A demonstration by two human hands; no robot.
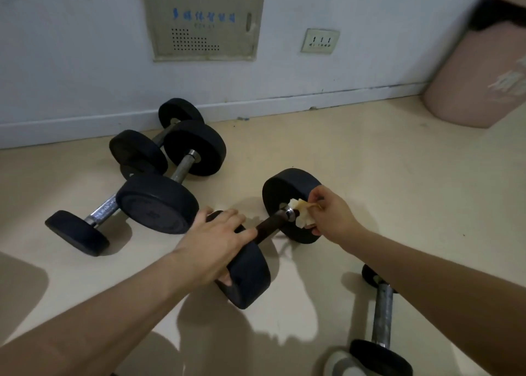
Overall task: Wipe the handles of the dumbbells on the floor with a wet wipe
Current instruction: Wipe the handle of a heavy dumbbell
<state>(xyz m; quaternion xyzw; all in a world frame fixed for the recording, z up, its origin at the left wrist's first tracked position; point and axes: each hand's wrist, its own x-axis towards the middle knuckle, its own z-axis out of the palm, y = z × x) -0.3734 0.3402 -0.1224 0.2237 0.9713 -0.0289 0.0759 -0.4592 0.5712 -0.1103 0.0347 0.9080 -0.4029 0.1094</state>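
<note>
Your left hand [216,241] — grip curled over the near plate [250,279] of the dumbbell [287,187] on the floor [370,162]; heavy, may roll, steady it there | handle [269,224] stiff | soft wet wipe [301,213] at its far end — pinched in your right hand [330,216] grip.

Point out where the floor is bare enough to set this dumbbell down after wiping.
The widest bare floor lies between the dumbbell being wiped, the baseboard and the pink bin. A smaller patch lies left of the dumbbell cluster. It is crowded at that cluster by the wall and around the lone dumbbell at lower right.
</note>
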